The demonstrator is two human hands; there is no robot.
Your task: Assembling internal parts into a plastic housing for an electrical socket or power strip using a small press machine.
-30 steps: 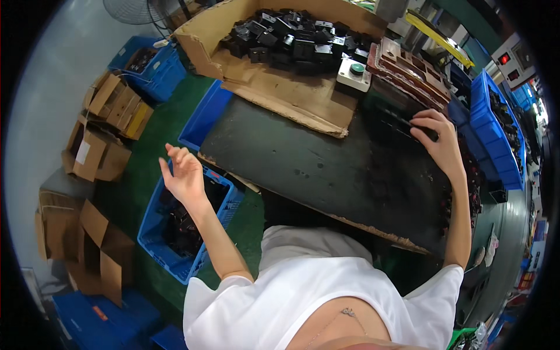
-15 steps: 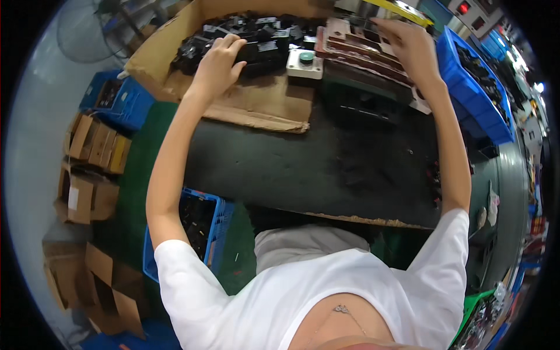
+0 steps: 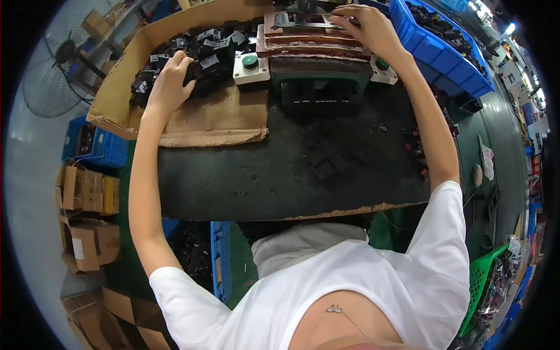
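Closest of all, a soft white shirt (image 3: pixel 326 268) with creases, and a bit of grey cloth (image 3: pixel 309 238) just past it. Next, a big dark table (image 3: pixel 256 181) with a flat top and a rough, crumbly brown edge. On top, some flat black bits (image 3: pixel 326 166) with square shapes (hard to see, black on black). Further up, a chunky black block (image 3: pixel 321 98) with straight sides and small white marks.

Off to the left, a brown cardboard box (image 3: pixel 227 119) with a torn, bumpy front edge. Inside, a big heap of black parts (image 3: pixel 214 61), hard and boxy, some with shiny faces. At the near side of the heap, the left hand (image 3: pixel 169 86), with fingers bent down over the parts and a gap by the thumb. About half open. Cannot tell if holding a part or only touching. Black parts right at the fingertips and just beside the thumb.

Between the two hands, a white box (image 3: pixel 244 73) with a round green button. Next to it, a stack of brown slabs (image 3: pixel 315 42) with rough, wavy edges, and on top a flat metal plate (image 3: pixel 303 24) with slots. At the plate's right end, the right hand (image 3: pixel 374 28), with fingers a little bent, pointing left, and a small gap to the thumb. Cannot tell if pinching anything. Past that, a smooth blue plastic crate (image 3: pixel 429 55), full of dark pieces (image 3: pixel 446 26).
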